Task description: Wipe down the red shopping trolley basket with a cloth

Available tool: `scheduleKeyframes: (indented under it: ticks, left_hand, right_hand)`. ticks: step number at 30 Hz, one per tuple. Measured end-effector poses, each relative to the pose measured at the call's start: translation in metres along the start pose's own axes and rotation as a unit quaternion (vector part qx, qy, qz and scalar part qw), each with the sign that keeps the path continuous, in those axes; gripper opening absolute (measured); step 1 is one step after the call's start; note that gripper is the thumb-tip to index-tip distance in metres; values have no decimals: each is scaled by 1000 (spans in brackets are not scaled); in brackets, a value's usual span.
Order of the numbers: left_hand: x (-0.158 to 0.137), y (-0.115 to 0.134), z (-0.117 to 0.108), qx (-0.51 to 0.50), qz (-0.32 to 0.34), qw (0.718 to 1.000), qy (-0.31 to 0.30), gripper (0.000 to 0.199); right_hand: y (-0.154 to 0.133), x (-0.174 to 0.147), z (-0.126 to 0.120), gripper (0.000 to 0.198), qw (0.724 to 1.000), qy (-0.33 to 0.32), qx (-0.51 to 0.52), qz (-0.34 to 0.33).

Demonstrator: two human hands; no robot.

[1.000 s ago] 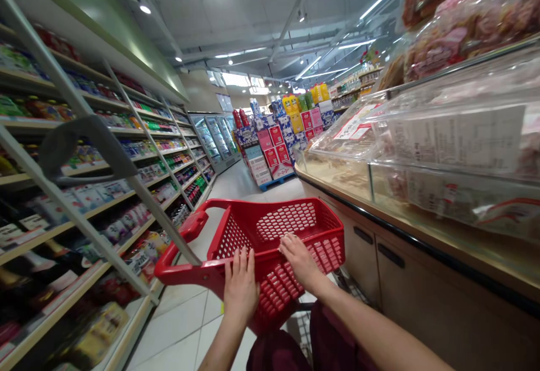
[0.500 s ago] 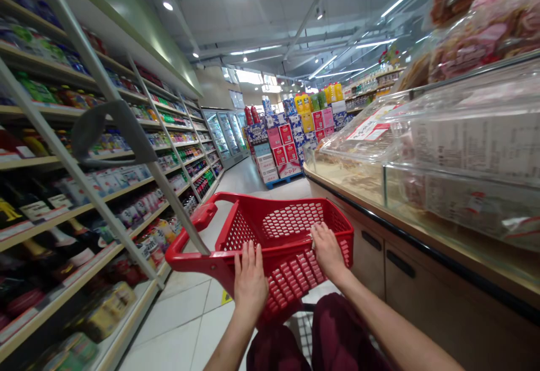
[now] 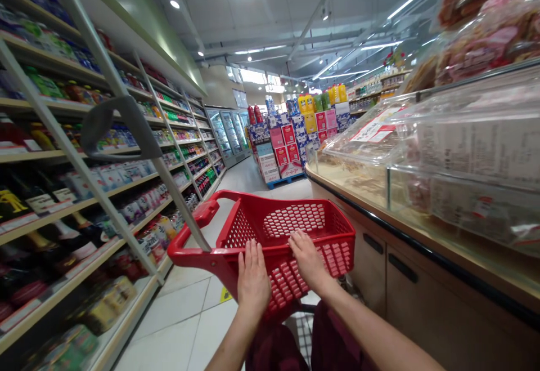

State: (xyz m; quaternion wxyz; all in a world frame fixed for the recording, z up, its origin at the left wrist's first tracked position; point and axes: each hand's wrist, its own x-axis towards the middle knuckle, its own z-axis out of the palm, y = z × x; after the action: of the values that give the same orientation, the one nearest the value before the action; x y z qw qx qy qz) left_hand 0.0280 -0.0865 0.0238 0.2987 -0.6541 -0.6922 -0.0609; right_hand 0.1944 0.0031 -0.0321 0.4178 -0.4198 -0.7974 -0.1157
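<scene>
In the head view, a red plastic shopping cart [image 3: 295, 255] with perforated sides stands in front of my knees. My left hand [image 3: 253, 275] lies on its near rim, fingers stretched out together over the edge. Further right along the same rim rests my right hand [image 3: 309, 261], open, its fingers extended and slightly bent over the top. Neither hand is wrapped around the rim. A metal pole rises from the cart's left end, and a grey plastic handle [image 3: 147, 140] sits on it. My thumbs are mostly hidden.
Shelves of bottles and packets [image 3: 118, 177] line the left. Close on the right is a wooden counter [image 3: 367, 253] with clear lidded bins and bagged food. Ahead, stacked drink cartons [image 3: 287, 154] stand on a blue pallet [image 3: 284, 182], with glass-door fridges [image 3: 228, 134] beyond.
My right hand has slid left along the cart's rim, nearer my left hand, which stays in place on the rim. The view has shifted slightly.
</scene>
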Motion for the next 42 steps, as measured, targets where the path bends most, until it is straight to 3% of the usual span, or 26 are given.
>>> scheduleKeyframes:
  ticks: [6, 10, 12, 17, 23, 29, 34, 36, 39, 40, 42]
  left_hand:
    - [2, 8, -1, -14, 1, 1000, -23, 65]
    - [4, 18, -4, -21, -7, 999, -38, 60]
    - [3, 19, -6, -27, -5, 999, -39, 60]
    - [4, 21, -11, -46, 3, 998, -45, 62]
    - [3, 34, -9, -55, 13, 997, -55, 61]
    - [2, 37, -5, -63, 13, 996, -64, 66]
    - [3, 41, -2, -61, 2, 997, -57, 65]
    - [2, 40, -2, -58, 12, 997, -57, 66]
    - [0, 40, 0, -50, 13, 997, -53, 68]
    - [0, 41, 0, -46, 8, 998, -51, 69]
    - [-1, 42, 1, -40, -2, 998, -49, 70]
  right_hand:
    - [-2, -1, 2, 48, 996, 33, -19, 75]
    - [-4, -2, 3, 50, 1000, 15, 14, 8]
    - [12, -6, -3, 49, 1000, 5, 4, 16]
    - [59, -19, -19, 43, 987, 44, -70, 135]
    - [49, -17, -9, 46, 999, 27, -26, -18]
    - [103, -30, -25, 42, 985, 57, -89, 136]
    - [88, -29, -21, 49, 999, 15, -35, 27]
    - [88, -27, -21, 48, 998, 26, -36, 50]
    - [87, -24, -20, 46, 986, 67, -57, 140]
    - [82, -23, -19, 46, 986, 67, -55, 140]
    - [68, -21, -15, 47, 996, 45, -30, 77]
